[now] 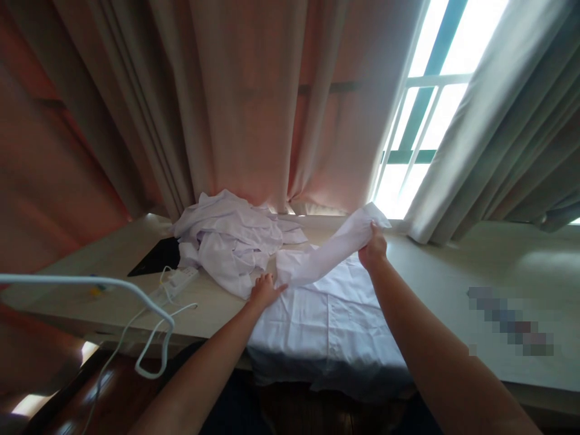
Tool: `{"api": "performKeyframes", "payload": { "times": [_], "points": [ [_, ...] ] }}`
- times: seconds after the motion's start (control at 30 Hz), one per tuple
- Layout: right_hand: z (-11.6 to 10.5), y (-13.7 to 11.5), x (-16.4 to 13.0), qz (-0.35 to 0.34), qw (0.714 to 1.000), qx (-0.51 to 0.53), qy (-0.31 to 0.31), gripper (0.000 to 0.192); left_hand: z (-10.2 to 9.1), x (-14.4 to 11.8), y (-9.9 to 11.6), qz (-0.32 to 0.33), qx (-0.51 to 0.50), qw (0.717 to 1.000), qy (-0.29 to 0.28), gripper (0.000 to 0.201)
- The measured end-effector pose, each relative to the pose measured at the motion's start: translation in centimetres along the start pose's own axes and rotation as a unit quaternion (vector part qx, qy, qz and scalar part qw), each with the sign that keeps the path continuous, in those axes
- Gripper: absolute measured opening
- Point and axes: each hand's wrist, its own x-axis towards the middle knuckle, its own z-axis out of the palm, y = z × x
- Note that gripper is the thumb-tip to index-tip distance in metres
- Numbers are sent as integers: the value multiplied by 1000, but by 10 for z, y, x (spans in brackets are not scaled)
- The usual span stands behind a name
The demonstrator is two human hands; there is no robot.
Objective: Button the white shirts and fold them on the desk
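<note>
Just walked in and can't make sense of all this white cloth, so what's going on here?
A person stands at a long pale table by a curtained window. A white garment lies spread flat on it, hanging over the near edge. The left hand presses flat on the cloth, while the right hand grips the end of a sleeve and holds it up, stretched out. A crumpled pile of white clothes sits to the left, beside a power strip.

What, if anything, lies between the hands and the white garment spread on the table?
Nothing visible. The left hand rests flat on the white garment, and the right hand grips its lifted sleeve. The crumpled pile lies alongside.
</note>
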Motion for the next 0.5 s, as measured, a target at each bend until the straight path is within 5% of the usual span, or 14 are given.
{"api": "performKeyframes", "payload": {
  "times": [0.1, 0.33, 0.5],
  "points": [
    [-43, 9, -1, 10, 998, -44, 42, 36, 18, 0, 2, 21, 30, 999, 28, 83],
    [-138, 21, -6, 57, 983, -127, 123, 35, 33, 3, 0, 57, 73, 994, 53, 51],
    [-192, 15, -4, 97, 965, -186, 155, 34, 28, 7, -4, 66, 76, 994, 33, 69]
  ]
}}
